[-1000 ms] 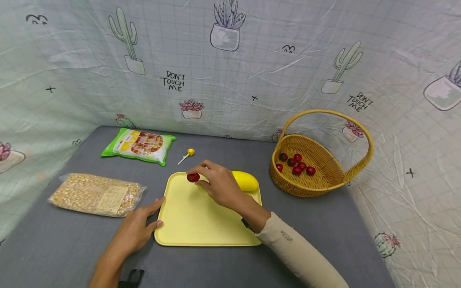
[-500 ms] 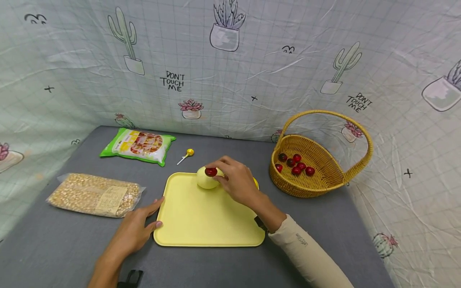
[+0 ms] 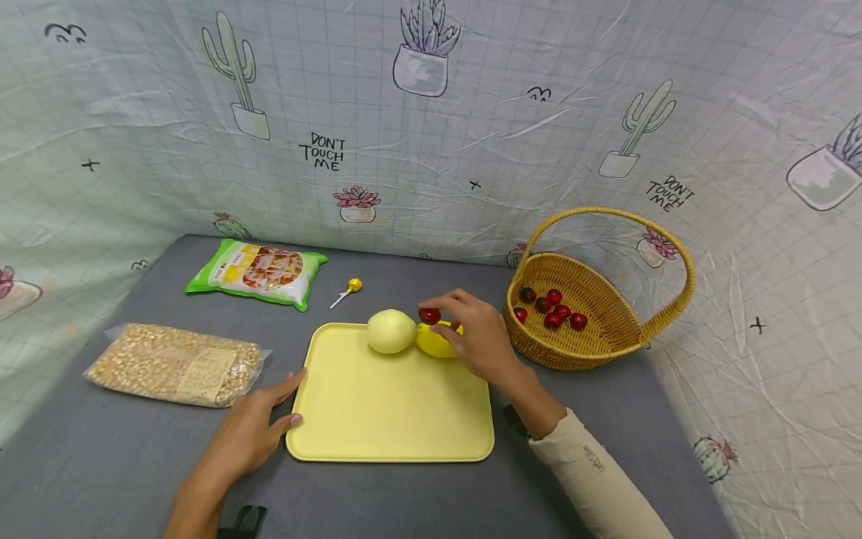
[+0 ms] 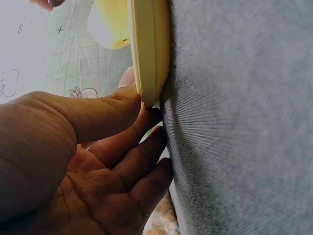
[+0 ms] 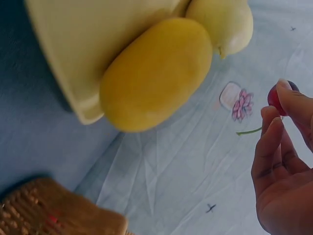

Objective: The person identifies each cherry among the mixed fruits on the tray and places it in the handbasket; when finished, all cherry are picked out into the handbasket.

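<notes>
My right hand [image 3: 483,340] pinches a dark red cherry [image 3: 429,315] between thumb and fingertips, above the back right of a pale yellow tray [image 3: 390,419]. In the right wrist view a green stem [image 5: 249,131] shows below that cherry. Under the hand, partly hidden in the head view, lies a yellow oval fruit [image 3: 436,343], perhaps a mango. Beside it on the tray sits a pale, pear-like fruit [image 3: 392,332]. My left hand [image 3: 252,427] touches the tray's left rim with thumb and index finger, the fingers fairly straight; the left wrist view shows the thumb [image 4: 105,115] against the edge.
Right of the tray stands a wicker basket [image 3: 609,299] with a tall handle and several cherries [image 3: 553,320] inside. On the left lie a bag of corn kernels [image 3: 178,364] and a green-edged packet [image 3: 259,273]. A yellow lollipop [image 3: 354,285] lies behind the tray; a patterned cloth hangs beyond.
My right hand has carried the cherry rightward from the tray's back left, past the pear-like fruit, to above the yellow oval fruit. The left hand stays at the rim.
</notes>
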Available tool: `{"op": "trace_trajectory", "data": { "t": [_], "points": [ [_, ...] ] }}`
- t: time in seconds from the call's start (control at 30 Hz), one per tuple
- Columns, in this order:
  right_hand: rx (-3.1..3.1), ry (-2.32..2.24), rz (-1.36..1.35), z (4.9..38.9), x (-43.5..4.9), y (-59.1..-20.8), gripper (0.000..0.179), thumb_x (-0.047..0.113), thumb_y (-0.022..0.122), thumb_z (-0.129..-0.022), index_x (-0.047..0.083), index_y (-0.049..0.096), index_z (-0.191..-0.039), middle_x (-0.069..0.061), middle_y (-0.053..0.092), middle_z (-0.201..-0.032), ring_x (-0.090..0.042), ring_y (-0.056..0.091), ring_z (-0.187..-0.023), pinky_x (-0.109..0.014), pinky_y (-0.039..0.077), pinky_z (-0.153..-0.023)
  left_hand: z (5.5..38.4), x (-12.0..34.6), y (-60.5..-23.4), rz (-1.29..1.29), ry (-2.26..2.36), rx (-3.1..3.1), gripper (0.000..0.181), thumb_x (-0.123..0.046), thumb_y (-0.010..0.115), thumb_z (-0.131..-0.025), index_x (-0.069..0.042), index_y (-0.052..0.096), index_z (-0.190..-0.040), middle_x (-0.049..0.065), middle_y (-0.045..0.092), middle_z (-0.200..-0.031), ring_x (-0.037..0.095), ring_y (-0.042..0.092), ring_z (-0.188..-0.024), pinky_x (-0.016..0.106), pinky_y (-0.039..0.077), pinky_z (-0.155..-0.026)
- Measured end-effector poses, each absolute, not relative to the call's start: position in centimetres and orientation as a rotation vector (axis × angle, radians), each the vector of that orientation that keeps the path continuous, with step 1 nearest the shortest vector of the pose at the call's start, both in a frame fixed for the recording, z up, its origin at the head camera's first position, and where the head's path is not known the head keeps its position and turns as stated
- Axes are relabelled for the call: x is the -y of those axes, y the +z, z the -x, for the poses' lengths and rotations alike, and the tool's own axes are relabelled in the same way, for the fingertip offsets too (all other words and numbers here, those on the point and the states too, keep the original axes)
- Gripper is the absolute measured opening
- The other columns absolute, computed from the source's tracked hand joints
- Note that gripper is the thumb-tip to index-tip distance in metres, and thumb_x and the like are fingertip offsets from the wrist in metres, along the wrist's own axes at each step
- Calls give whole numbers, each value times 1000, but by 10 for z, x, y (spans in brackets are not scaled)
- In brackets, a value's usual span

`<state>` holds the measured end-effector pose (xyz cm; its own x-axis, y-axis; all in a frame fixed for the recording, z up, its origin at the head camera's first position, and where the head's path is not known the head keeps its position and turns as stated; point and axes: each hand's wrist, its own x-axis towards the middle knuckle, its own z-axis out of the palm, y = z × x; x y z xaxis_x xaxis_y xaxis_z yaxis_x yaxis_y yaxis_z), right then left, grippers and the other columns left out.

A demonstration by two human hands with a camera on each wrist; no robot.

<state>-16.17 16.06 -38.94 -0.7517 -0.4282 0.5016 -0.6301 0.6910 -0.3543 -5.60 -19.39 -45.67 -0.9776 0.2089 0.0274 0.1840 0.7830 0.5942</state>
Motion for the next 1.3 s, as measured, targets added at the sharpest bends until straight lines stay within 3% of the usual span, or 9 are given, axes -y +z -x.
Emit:
{"op": "trace_trajectory", "data": {
  "t": [0.13, 0.33, 0.63, 0.93, 1.1, 1.3],
  "points": [
    [2524, 722, -781, 163, -172, -387, 37, 13, 88, -89, 23, 79, -123, -1, 75, -110, -20, 70, -85, -28, 57, -67, 55, 194, -456, -325, 985, -2927, 76, -9, 82, -90, -7, 51, -159, 30, 58, -149, 54, 56, -136, 73, 47, -106],
    [2520, 704, -726, 164, -186, -384, 37, 15, 88, -88, 23, 79, -123, -2, 77, -112, -20, 55, -90, -30, 48, -68, 54, 195, -457, -322, 985, -2931, 76, -9, 83, -90, -7, 51, -159, 29, 58, -149, 54, 56, -137, 73, 47, -106],
    [2475, 732, -689, 167, -205, -382, 38, 15, 89, -86, 18, 80, -123, -6, 79, -112, -26, 57, -99, -42, 50, -86, 57, 195, -458, -313, 961, -2918, 77, -11, 82, -91, -9, 49, -160, 29, 57, -150, 54, 55, -137, 77, 43, -107],
    [2473, 772, -611, 168, -228, -377, 40, 11, 89, -85, 15, 80, -124, -9, 79, -117, -29, 58, -95, -37, 42, -73, 56, 193, -457, -315, 962, -2923, 76, -10, 82, -90, -8, 50, -159, 29, 57, -150, 54, 55, -137, 78, 41, -109],
    [2465, 756, -571, 170, -241, -377, 41, 10, 89, -84, 13, 80, -123, -11, 79, -116, -29, 60, -96, -39, 46, -77, 56, 193, -457, -320, 985, -2919, 76, -9, 82, -90, -8, 50, -159, 30, 58, -149, 53, 56, -137, 74, 46, -107],
    [2459, 736, -520, 175, -258, -379, 40, 9, 90, -84, 11, 80, -123, -13, 79, -112, -28, 59, -91, -40, 51, -73, 55, 194, -457, -320, 993, -2913, 76, -9, 82, -90, -8, 50, -159, 30, 57, -150, 53, 57, -137, 70, 50, -106]
  ]
}}
